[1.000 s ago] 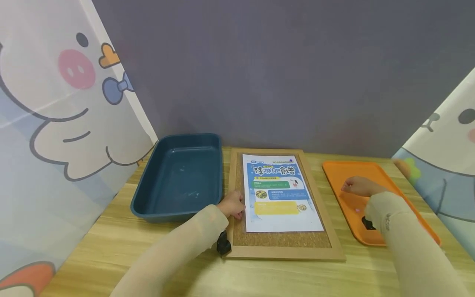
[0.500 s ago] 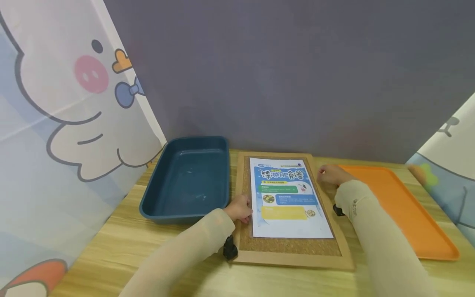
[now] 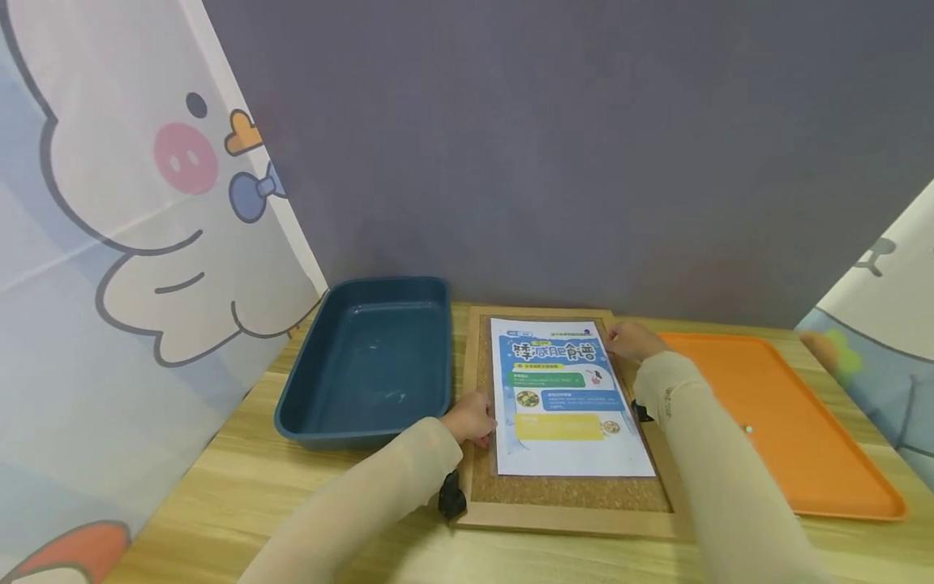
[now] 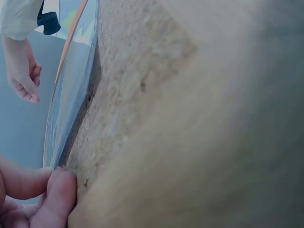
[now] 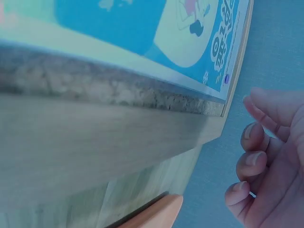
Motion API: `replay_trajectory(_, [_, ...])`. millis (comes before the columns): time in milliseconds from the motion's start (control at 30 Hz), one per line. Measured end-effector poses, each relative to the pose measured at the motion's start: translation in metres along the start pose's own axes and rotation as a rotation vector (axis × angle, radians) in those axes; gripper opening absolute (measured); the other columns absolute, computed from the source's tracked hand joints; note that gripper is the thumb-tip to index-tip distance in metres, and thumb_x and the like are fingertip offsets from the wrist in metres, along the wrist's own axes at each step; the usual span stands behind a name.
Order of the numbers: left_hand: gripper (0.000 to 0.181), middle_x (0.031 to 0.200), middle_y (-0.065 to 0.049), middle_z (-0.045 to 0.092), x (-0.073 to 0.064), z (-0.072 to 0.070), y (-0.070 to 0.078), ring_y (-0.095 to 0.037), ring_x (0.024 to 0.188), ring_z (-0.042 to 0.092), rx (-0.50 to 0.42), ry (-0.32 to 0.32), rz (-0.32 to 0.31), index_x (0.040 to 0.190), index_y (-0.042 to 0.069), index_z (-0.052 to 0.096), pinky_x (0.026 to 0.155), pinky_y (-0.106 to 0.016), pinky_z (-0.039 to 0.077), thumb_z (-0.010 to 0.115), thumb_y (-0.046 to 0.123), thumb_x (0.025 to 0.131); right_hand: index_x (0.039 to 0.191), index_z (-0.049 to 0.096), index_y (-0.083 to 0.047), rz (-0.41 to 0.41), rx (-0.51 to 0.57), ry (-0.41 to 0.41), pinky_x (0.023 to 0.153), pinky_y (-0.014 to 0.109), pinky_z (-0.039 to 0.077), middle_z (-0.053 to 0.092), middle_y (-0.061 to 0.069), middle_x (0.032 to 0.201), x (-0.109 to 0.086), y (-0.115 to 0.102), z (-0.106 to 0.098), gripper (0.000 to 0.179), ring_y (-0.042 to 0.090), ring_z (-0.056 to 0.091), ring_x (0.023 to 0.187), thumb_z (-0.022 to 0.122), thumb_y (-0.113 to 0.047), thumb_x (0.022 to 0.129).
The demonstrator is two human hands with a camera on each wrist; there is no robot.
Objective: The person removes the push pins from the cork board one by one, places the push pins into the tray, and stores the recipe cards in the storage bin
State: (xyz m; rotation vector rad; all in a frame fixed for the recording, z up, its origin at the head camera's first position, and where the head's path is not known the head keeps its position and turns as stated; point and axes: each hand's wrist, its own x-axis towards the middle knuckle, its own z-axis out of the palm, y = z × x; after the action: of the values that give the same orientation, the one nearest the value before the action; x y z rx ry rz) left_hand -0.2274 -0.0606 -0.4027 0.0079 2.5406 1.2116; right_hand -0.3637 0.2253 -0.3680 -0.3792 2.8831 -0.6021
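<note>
A printed paper poster [image 3: 565,389] lies on a wood-framed cork board [image 3: 576,493]. At the poster's left edge, my left hand [image 3: 470,418] pinches it between thumb and finger, as the left wrist view shows. My right hand [image 3: 633,341] is over the board's right side, close to the poster's upper right corner. Its fingers [image 5: 254,164] are curled, with thumb and forefinger brought together; anything between them is hidden. A small purple pin head [image 5: 226,79] sits in the poster's top right corner.
A deep blue bin [image 3: 365,438] stands left of the board. To the right lies a flat orange tray [image 3: 817,438] with a tiny pale object [image 3: 747,429] on it. A grey panel [image 3: 554,162] rises behind the table.
My right hand has moved left from the orange tray to the poster's upper right side. My left hand stays at the poster's left edge. The head view has shifted slightly.
</note>
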Motion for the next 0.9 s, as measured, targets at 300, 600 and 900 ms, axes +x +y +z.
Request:
replay_trajectory(300, [0.009,0.069,-0.015,0.053,-0.003,0.006,0.0,-0.022,0.054,0.06,-0.03,-0.016,0.023,0.089,-0.005,0.05,0.049,-0.03,0.055,0.057,-0.01,0.089,0.11,0.061,0.0,0.096,0.038,-0.012,0.08,0.049,0.045,0.058,0.022,0.107,0.005,0.003,0.01,0.02,0.036,0.051,0.093,0.055,-0.012,0.094])
replay_trajectory(600, [0.014,0.066,-0.016,0.053,-0.004,0.005,-0.007,-0.021,0.049,0.057,-0.024,-0.004,0.041,0.079,-0.002,0.049,0.047,-0.03,0.054,0.055,-0.012,0.088,0.12,0.058,-0.002,0.151,0.024,-0.055,0.089,0.056,0.043,0.058,0.021,0.116,0.02,-0.011,0.015,0.028,0.036,0.051,0.097,0.053,-0.013,0.095])
replay_trajectory(900, [0.013,0.068,-0.016,0.053,-0.004,0.004,-0.003,-0.021,0.05,0.059,-0.029,-0.003,0.037,0.083,-0.002,0.048,0.047,-0.03,0.054,0.056,-0.011,0.088,0.121,0.059,-0.003,0.151,0.021,-0.047,0.088,0.054,0.044,0.06,0.02,0.115,0.024,-0.013,0.014,0.029,0.034,0.053,0.096,0.056,-0.014,0.094])
